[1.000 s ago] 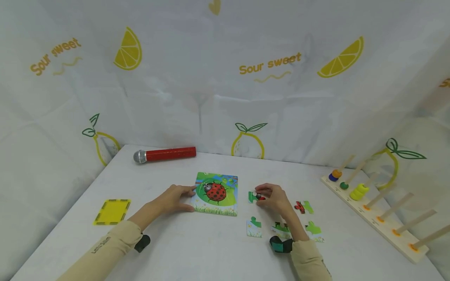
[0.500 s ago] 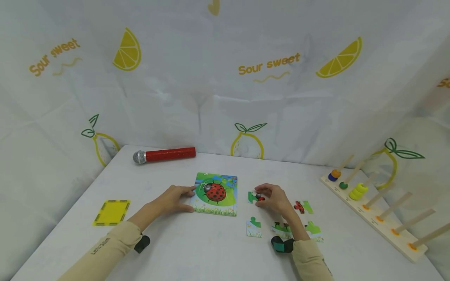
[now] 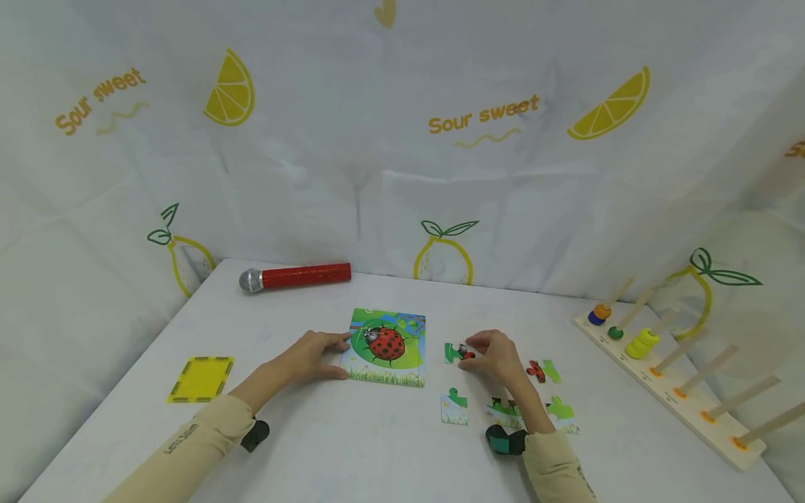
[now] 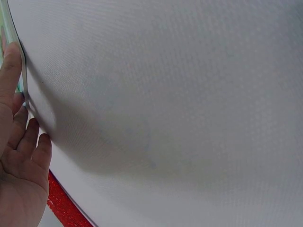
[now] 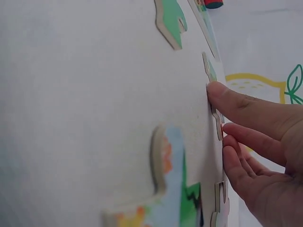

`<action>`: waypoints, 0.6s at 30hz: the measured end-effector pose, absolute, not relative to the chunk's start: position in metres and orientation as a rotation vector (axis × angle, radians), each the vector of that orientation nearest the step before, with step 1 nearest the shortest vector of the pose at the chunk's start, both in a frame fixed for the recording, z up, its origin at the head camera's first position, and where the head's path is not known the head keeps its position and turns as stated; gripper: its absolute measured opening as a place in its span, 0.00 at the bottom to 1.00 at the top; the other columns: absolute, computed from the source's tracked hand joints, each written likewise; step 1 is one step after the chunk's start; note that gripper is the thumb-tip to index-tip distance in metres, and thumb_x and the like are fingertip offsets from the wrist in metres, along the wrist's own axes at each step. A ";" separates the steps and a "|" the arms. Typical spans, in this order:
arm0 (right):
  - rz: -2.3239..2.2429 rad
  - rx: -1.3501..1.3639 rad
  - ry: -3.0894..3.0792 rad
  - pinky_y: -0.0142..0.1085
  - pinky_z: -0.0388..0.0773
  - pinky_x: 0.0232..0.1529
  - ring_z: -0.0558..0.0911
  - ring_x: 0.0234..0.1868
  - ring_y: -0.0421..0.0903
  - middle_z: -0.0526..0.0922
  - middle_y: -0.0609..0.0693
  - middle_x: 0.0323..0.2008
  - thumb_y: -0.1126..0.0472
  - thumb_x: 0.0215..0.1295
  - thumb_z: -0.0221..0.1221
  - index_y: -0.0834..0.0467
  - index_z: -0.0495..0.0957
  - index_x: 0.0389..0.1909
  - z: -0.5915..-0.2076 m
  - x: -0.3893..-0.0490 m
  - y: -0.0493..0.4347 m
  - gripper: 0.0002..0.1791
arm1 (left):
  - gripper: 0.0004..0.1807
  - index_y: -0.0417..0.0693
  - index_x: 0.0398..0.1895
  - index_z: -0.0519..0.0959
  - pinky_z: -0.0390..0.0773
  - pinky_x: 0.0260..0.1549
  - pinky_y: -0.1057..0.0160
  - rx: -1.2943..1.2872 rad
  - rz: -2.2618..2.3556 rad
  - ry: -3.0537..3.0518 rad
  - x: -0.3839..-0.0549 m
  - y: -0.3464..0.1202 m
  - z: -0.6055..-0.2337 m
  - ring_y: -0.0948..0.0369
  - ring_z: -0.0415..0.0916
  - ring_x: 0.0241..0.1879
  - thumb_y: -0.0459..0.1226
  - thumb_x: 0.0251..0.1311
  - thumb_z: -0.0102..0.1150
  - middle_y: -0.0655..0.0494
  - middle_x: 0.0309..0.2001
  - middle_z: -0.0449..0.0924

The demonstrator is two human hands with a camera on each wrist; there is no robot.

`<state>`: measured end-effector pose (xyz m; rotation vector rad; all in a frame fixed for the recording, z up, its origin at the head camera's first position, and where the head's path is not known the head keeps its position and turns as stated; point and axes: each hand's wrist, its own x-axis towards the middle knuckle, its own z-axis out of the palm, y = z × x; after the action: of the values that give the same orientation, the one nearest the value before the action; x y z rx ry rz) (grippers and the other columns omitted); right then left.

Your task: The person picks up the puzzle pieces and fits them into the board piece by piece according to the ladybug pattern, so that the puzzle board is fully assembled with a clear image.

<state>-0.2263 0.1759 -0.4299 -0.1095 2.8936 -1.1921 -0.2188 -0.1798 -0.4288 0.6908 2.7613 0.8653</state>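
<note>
A square ladybug puzzle board (image 3: pixel 385 347) lies on the table. My left hand (image 3: pixel 309 356) rests at its left edge; in the left wrist view the thumb (image 4: pixel 10 71) touches that edge and the other fingers lie relaxed. To the right, my right hand (image 3: pixel 497 356) pinches a puzzle piece with the ladybug's head (image 3: pixel 467 352) between thumb and forefinger. This piece sits against a green corner piece (image 3: pixel 449 353) and is partly covered by the fingers. In the right wrist view the thumb (image 5: pixel 218 90) lies on the piece's edge, the table just below.
More puzzle pieces lie near the right hand: a flowered corner (image 3: pixel 454 409), a grassy piece (image 3: pixel 503 412), a red-and-green pair (image 3: pixel 544 371) and another corner (image 3: pixel 562 412). A pegged wooden stacker (image 3: pixel 669 391) stands right; a red microphone (image 3: pixel 295 277) and yellow square frame (image 3: pixel 201 379) lie left.
The right fingertips have drawn back slightly to the right, so more of the ladybug's head piece shows. The left hand and the board have stayed where they were.
</note>
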 end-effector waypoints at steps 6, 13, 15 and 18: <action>-1.382 -0.147 2.714 0.44 0.77 0.54 0.79 0.52 0.58 0.80 0.64 0.50 0.71 0.47 0.71 0.70 0.77 0.50 -0.432 -0.228 0.182 0.26 | 0.34 0.35 0.59 0.75 0.67 0.62 0.48 0.716 0.863 2.771 -0.219 -0.181 -0.430 0.48 0.68 0.63 0.41 0.49 0.72 0.48 0.53 0.81; -1.588 -0.272 2.574 0.33 0.81 0.46 0.82 0.46 0.56 0.81 0.65 0.45 0.76 0.49 0.68 0.73 0.75 0.51 -0.433 -0.227 0.181 0.25 | 0.34 0.35 0.60 0.74 0.67 0.62 0.48 0.706 0.864 2.768 -0.218 -0.181 -0.428 0.48 0.68 0.63 0.41 0.50 0.72 0.48 0.53 0.81; -1.617 -0.294 2.548 0.31 0.81 0.44 0.82 0.45 0.56 0.81 0.65 0.44 0.76 0.49 0.68 0.73 0.75 0.51 -0.433 -0.226 0.179 0.25 | 0.35 0.36 0.60 0.73 0.67 0.62 0.48 0.700 0.864 2.767 -0.217 -0.181 -0.428 0.49 0.68 0.63 0.41 0.50 0.72 0.48 0.53 0.81; -1.632 -0.261 2.546 0.30 0.81 0.43 0.83 0.45 0.55 0.82 0.65 0.43 0.77 0.49 0.67 0.73 0.76 0.50 -0.434 -0.224 0.173 0.24 | 0.34 0.35 0.60 0.73 0.67 0.62 0.48 0.700 0.869 2.764 -0.218 -0.180 -0.429 0.49 0.68 0.63 0.40 0.49 0.72 0.48 0.53 0.81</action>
<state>-0.2242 0.1728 -0.4344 -0.2607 2.5457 -1.6315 -0.2178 -0.1804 -0.4287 0.7002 2.7639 0.8694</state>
